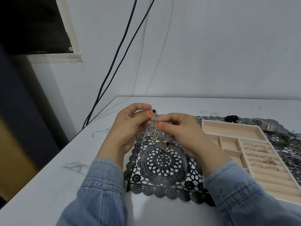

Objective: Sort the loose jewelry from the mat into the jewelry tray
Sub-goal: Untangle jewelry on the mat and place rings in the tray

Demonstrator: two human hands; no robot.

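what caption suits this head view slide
Left hand and right hand pinch a chain over the lace mat, tray at right

light: dim, even, cool | shadows: soft | glare: none | edges: wide-angle bowing, soft blur

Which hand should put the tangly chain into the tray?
Probably the right. The right hand pinches the chain and is nearer the jewelry tray, which lies on that side. The left hand pinches it too, but would have to reach across.
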